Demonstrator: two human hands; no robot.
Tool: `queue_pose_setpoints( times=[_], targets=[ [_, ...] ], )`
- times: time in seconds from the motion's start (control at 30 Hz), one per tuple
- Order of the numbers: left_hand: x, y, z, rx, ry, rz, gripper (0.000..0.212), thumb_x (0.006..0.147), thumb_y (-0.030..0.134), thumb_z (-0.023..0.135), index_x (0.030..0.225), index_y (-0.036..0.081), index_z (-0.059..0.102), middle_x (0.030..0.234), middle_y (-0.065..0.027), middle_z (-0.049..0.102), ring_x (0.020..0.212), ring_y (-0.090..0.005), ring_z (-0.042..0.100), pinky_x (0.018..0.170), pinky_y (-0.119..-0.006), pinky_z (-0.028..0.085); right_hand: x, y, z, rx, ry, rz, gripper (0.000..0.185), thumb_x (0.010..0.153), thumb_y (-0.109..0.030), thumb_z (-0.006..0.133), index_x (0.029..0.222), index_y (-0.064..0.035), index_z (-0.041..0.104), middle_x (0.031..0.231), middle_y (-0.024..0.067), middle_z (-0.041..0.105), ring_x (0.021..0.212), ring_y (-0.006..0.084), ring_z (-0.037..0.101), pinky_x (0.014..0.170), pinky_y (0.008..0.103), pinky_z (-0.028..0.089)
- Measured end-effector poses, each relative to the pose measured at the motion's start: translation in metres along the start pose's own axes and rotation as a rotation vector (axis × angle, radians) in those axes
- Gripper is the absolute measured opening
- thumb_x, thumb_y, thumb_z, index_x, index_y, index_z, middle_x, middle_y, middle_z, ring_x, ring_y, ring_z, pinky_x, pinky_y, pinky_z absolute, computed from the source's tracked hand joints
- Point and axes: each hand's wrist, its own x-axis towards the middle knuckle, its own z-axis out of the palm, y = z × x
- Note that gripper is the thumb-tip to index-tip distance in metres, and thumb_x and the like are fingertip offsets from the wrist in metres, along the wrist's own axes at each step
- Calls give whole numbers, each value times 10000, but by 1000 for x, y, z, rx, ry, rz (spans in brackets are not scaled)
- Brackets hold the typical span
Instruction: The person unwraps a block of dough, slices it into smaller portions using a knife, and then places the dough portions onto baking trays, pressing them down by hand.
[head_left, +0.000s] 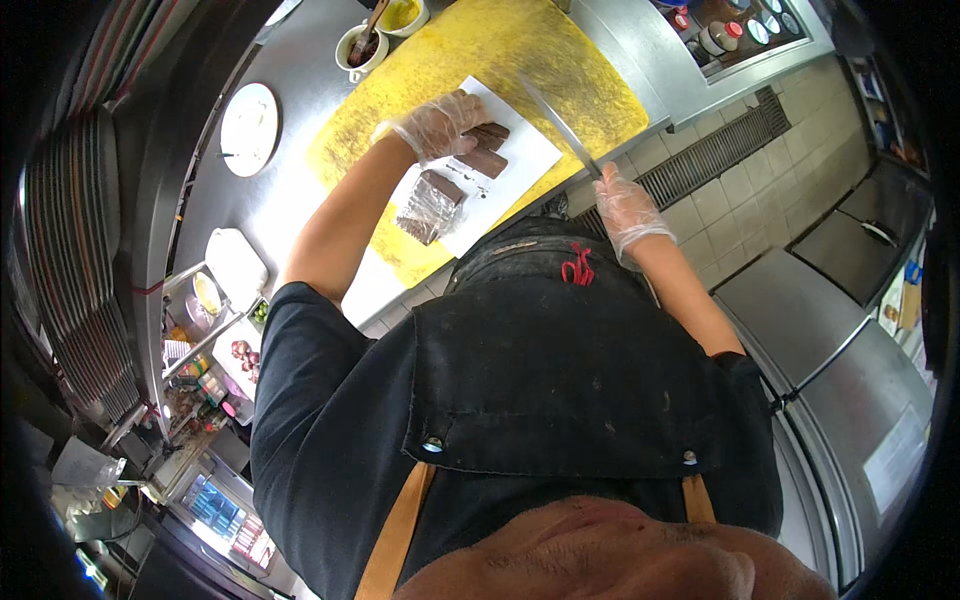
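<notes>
My left hand (442, 124), in a clear plastic glove, rests with bent fingers at the edge of dark brown slabs (484, 159) that look like chocolate or cake. Whether it grips one cannot be told. The slabs lie on a white sheet (525, 154) over a worn yellow cutting board (382, 124). Nearer my body, a brown block partly wrapped in cling film (433, 206) sits across the sheet's edge. My right hand (626, 206), gloved too, is closed on the handle of a long knife (559, 120). Its blade points away over the board's right part, apart from the slabs.
A white plate (250, 129) and a white lidded container (236, 268) stand left on the steel counter (300, 97). Beyond the board's far left edge are a cup with a brush (361, 51) and a bowl with yellow contents (403, 13). Jars (720, 37) stand at the upper right.
</notes>
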Motion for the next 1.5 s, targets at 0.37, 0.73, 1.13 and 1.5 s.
queue_pose_setpoints(
  times=[0.37, 0.73, 1.13, 1.5],
  targets=[
    [-9, 60, 9, -88, 194, -673, 551, 848, 370, 774, 1266, 16, 709, 1249, -245, 699, 1168, -385, 680, 1046, -446, 523, 20, -3, 22, 1, -78, -7, 252, 1082, -289, 506, 1201, -67, 511, 1025, 316, 708, 1041, 523, 679, 888, 605, 517],
    [-10, 92, 38, -164, 476, -831, 556, 780, 324, 832, 1237, 27, 722, 1156, -238, 693, 1126, -397, 656, 1021, -474, 514, 28, -63, -4, -170, -228, 42, 335, 1104, -229, 392, 1328, -38, 552, 1235, 318, 693, 1178, 492, 672, 1014, 569, 528],
    [-7, 97, 32, -249, 501, -886, 499, 760, 240, 854, 1185, 10, 732, 1111, -215, 698, 1108, -389, 646, 1001, -474, 513, 16, -82, -11, -234, -235, 7, 385, 1106, -232, 377, 1413, -61, 535, 1249, 266, 713, 1193, 445, 685, 1017, 550, 526],
    [-6, 91, 44, -231, 521, -889, 466, 770, 220, 843, 1182, 33, 733, 1115, -222, 704, 1094, -400, 656, 992, -481, 521, 17, -93, -17, -262, -272, 16, 396, 1108, -249, 355, 1380, -43, 556, 1199, 293, 715, 1162, 472, 687, 987, 565, 533]
  ],
)
